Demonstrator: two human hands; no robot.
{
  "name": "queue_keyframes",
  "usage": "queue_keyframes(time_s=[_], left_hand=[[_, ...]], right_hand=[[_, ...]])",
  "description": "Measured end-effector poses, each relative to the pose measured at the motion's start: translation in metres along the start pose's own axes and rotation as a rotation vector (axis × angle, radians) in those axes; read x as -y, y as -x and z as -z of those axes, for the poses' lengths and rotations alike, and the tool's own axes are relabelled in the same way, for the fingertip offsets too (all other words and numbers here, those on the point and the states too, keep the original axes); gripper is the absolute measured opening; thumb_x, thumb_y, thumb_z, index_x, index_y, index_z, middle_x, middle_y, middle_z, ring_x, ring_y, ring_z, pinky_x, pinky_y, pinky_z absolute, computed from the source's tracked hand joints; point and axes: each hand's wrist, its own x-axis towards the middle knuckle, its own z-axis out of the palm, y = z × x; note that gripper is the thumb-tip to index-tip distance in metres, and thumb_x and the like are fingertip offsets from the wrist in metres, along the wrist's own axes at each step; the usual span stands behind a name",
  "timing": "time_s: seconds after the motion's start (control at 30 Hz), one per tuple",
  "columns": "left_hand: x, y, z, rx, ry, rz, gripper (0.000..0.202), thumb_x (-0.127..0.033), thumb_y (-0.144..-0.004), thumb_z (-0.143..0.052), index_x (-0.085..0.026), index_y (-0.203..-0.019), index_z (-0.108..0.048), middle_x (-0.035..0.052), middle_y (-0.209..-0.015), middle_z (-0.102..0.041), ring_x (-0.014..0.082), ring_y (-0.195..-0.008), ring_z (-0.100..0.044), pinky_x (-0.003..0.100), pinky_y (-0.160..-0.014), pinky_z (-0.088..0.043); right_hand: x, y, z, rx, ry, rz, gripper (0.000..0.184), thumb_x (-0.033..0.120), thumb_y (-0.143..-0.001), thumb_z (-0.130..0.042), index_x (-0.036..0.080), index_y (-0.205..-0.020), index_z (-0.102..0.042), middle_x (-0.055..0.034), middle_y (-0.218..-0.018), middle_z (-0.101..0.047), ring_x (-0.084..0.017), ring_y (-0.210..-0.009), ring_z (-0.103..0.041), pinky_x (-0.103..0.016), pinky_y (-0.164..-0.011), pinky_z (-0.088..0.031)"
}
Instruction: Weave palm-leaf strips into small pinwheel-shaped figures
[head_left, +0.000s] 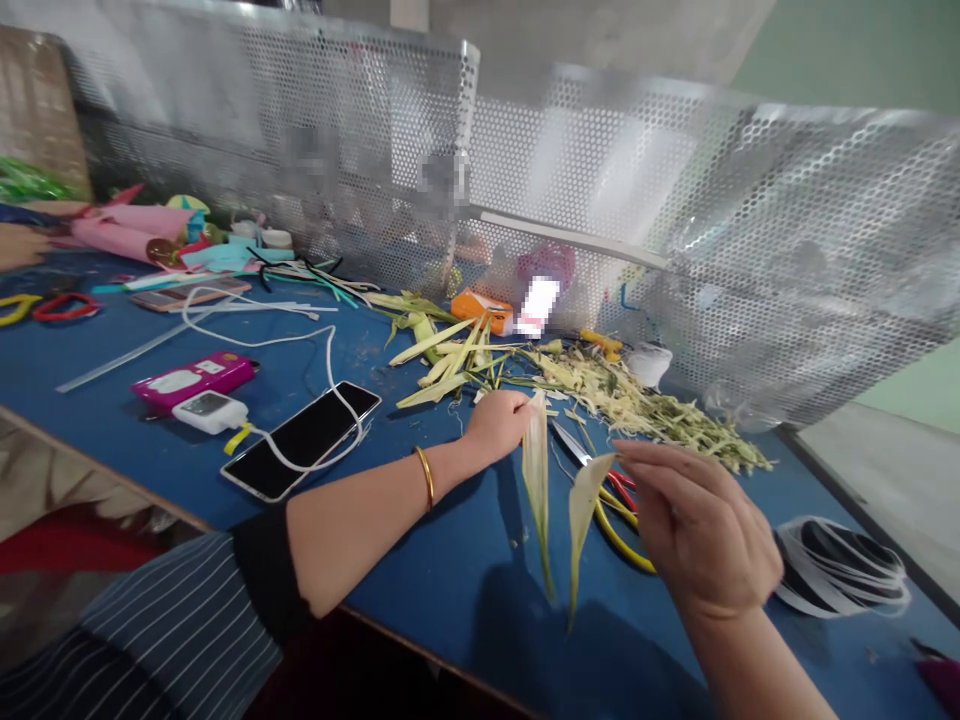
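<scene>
My left hand [499, 425], with a gold bangle at its wrist, pinches the upper end of a pale corn husk-like leaf strip [535, 465] that hangs down over the table. Between thumb and fingers, my right hand [705, 520] grips a second pale leaf piece [588, 500], its pointed end downward. The two pieces hang side by side, apart at the top. Scissors [571, 443] with red and yellow handles lie behind the right-hand piece, partly covered by it and my fingers. Beyond my hands is a pile of leaf strips [450, 365].
Shredded leaf bits [660, 410] spread along the perforated metal screen [600, 160]. A phone [300, 440], white cable [334, 370] and magenta device [195, 378] lie left. A coil of white strip [840, 568] sits right. Another person's hand [21, 247] shows far left.
</scene>
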Motion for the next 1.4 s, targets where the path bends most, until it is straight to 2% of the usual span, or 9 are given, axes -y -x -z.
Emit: queue_keyframes(time_s=[0.07, 0.23, 0.43, 0.57, 0.63, 0.83, 0.93, 1.13, 1.4], left_hand=[[0.003, -0.004, 0.007, -0.038, -0.235, -0.051, 0.032, -0.026, -0.087, -0.048, -0.019, -0.056, -0.05, 0.001, -0.059, -0.059, 0.0157, -0.062, -0.057, 0.026, -0.058, -0.036], [0.009, -0.012, 0.02, -0.079, -0.427, -0.078, 0.028, -0.025, -0.09, -0.044, -0.017, -0.074, -0.066, 0.0105, -0.08, -0.07, 0.0246, -0.079, -0.065, 0.032, -0.067, -0.042], [-0.005, -0.008, 0.029, -0.331, -0.144, -0.322, 0.028, -0.024, -0.092, -0.047, -0.018, -0.108, -0.069, 0.01, -0.113, -0.071, 0.0227, -0.109, -0.061, 0.036, -0.094, -0.043], [-0.026, 0.01, 0.025, 0.256, 0.362, -0.134, 0.037, -0.046, -0.089, -0.053, -0.017, -0.092, -0.074, 0.0075, -0.087, -0.075, 0.0178, -0.076, -0.067, 0.029, -0.07, -0.05], [-0.03, 0.018, 0.019, 0.419, 0.434, -0.039, 0.03, -0.043, -0.078, -0.068, -0.016, -0.089, -0.075, 0.0057, -0.08, -0.074, 0.0157, -0.068, -0.064, 0.027, -0.064, -0.048], [-0.019, 0.019, 0.004, 0.426, 0.422, 0.112, 0.02, -0.033, -0.077, -0.065, -0.017, -0.066, -0.065, 0.0009, -0.058, -0.065, 0.0134, -0.051, -0.061, 0.025, -0.055, -0.047], [-0.013, 0.012, 0.007, 0.322, 0.301, 0.083, 0.021, -0.03, -0.077, -0.062, -0.018, -0.061, -0.061, 0.0007, -0.058, -0.066, 0.0124, -0.047, -0.061, 0.024, -0.054, -0.046], [-0.004, 0.001, 0.012, 0.205, 0.148, 0.065, 0.022, -0.027, -0.078, -0.057, -0.017, -0.058, -0.061, 0.0015, -0.06, -0.068, 0.0111, -0.044, -0.061, 0.023, -0.055, -0.046], [0.007, -0.001, -0.002, 0.18, 0.266, 0.183, 0.017, -0.027, -0.08, -0.059, -0.014, -0.071, -0.067, 0.0025, -0.068, -0.07, 0.007, -0.038, -0.052, 0.02, -0.044, -0.041]], right_hand=[[-0.003, -0.003, 0.004, -0.006, 0.011, -0.131, 0.01, 0.014, -0.087, -0.061, 0.022, -0.082, -0.065, -0.006, -0.088, -0.076, -0.02, -0.079, -0.072, -0.031, -0.068, -0.056], [-0.024, -0.009, -0.008, -0.434, 0.085, -0.565, 0.01, 0.028, -0.083, -0.068, 0.019, -0.082, -0.067, -0.0055, -0.081, -0.071, -0.022, -0.077, -0.069, -0.036, -0.073, -0.054], [-0.038, -0.007, -0.02, -0.262, -0.252, -0.91, 0.016, 0.032, -0.077, -0.071, 0.019, -0.084, -0.064, -0.0006, -0.072, -0.065, -0.015, -0.062, -0.061, -0.029, -0.061, -0.049], [-0.029, -0.002, -0.03, -0.056, -0.443, -0.99, 0.016, 0.032, -0.076, -0.069, 0.02, -0.084, -0.062, 0.0007, -0.07, -0.064, -0.015, -0.061, -0.058, -0.029, -0.061, -0.047], [-0.023, 0.002, -0.038, 0.028, -0.464, -0.986, 0.015, 0.032, -0.075, -0.069, 0.021, -0.082, -0.062, 0.0015, -0.068, -0.063, -0.015, -0.06, -0.057, -0.028, -0.059, -0.046], [-0.035, 0.006, -0.043, 0.112, -0.499, -1.014, 0.017, 0.036, -0.077, -0.064, 0.021, -0.084, -0.059, 0.0013, -0.069, -0.064, -0.017, -0.061, -0.063, -0.029, -0.06, -0.047], [-0.055, 0.007, -0.028, 0.097, -0.182, -1.019, 0.014, 0.034, -0.079, -0.059, 0.021, -0.085, -0.057, -0.0006, -0.074, -0.067, -0.018, -0.065, -0.066, -0.031, -0.066, -0.046], [-0.054, 0.021, -0.011, 0.988, 0.123, -0.74, 0.016, 0.034, -0.078, -0.06, 0.02, -0.084, -0.06, -0.0064, -0.08, -0.067, -0.021, -0.07, -0.062, -0.03, -0.06, -0.037], [-0.038, 0.02, -0.021, 1.179, 0.273, -0.682, 0.049, 0.021, -0.073, -0.055, 0.015, -0.121, -0.054, -0.0165, -0.102, -0.067, -0.028, -0.087, -0.064, -0.032, -0.064, -0.034]])
